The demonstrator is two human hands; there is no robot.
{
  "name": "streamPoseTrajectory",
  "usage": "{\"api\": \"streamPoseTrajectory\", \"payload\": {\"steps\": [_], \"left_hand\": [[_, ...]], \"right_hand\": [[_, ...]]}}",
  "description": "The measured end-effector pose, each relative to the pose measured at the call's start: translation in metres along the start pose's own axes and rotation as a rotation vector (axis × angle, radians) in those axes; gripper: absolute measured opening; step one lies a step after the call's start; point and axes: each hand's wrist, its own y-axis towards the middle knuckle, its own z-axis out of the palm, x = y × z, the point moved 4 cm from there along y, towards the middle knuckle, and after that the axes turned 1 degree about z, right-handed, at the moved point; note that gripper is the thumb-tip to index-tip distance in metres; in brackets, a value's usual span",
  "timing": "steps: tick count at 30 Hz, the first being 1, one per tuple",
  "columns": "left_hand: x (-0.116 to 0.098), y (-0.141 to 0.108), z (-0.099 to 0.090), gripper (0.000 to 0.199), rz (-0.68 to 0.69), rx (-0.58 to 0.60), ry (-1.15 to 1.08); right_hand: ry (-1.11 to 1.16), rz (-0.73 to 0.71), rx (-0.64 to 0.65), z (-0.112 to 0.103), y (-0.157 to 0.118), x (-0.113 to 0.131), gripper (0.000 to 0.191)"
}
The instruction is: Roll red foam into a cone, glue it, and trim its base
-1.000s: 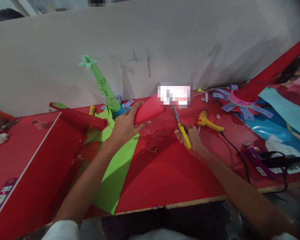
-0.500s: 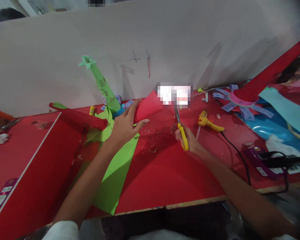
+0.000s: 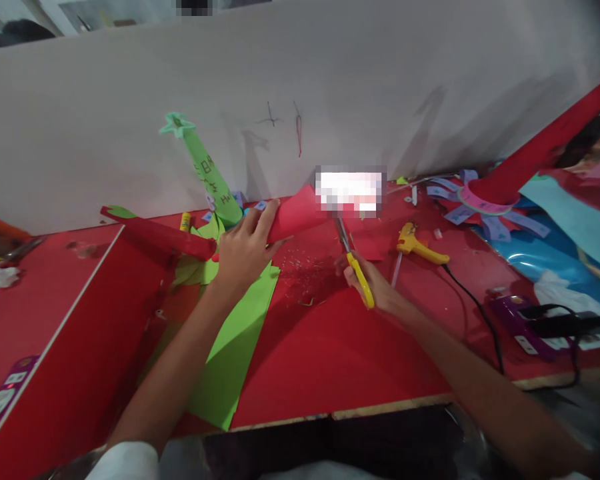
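Observation:
My left hand point(image 3: 245, 250) is closed on a curled piece of red paper point(image 3: 300, 212), thumb below and fingers along its near end. In my right hand point(image 3: 379, 288) is a pair of scissors point(image 3: 362, 281) with yellow handles, its blades pointing up and away toward the far end of the paper. A pixelated patch hides the blade tips, so I cannot tell whether they touch the paper. Small paper scraps point(image 3: 305, 267) lie on the red table between my hands. Beneath my left forearm rest green paper sheets point(image 3: 235, 360).
A yellow glue gun point(image 3: 420, 247) with a black cable lies to the right, near a purple power strip point(image 3: 520, 327). A green paper tower point(image 3: 207, 170) stands by the white partition point(image 3: 380, 80). A red paper tower point(image 3: 550, 150) leans at the right. A red board point(image 3: 75, 333) stands left.
The scissors have shifted slightly left and toward me, their blades tilting further left. The red paper has tipped a little lower in my left hand.

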Motion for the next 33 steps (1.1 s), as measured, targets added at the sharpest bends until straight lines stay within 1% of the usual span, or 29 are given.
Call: {"api": "streamPoseTrajectory", "payload": {"steps": [3, 7, 14, 18, 23, 28, 33], "left_hand": [[0.000, 0.000, 0.001, 0.064, 0.020, -0.002, 0.007], [-0.002, 0.000, -0.001, 0.059, 0.050, 0.007, -0.005], [-0.007, 0.001, -0.005, 0.057, 0.033, 0.032, -0.050], [-0.007, 0.001, -0.004, 0.057, 0.028, 0.034, -0.057], [-0.006, -0.001, 0.000, 0.059, 0.039, 0.017, -0.022], [-0.005, -0.001, 0.003, 0.059, 0.043, 0.008, -0.029], [-0.005, -0.002, 0.003, 0.060, 0.035, 0.003, -0.034]], "right_hand": [[-0.006, -0.017, 0.016, 0.002, 0.000, 0.002, 0.055], [0.013, 0.022, 0.046, 0.001, 0.001, 0.004, 0.058], [-0.058, -0.002, 0.012, -0.004, 0.000, 0.017, 0.059], [-0.101, 0.027, -0.015, -0.005, 0.001, 0.010, 0.056], [-0.085, 0.069, -0.037, -0.005, 0.001, -0.002, 0.048], [-0.057, 0.072, -0.062, -0.002, -0.001, -0.001, 0.045], [-0.047, 0.132, -0.088, -0.003, -0.003, 0.004, 0.046]]}}
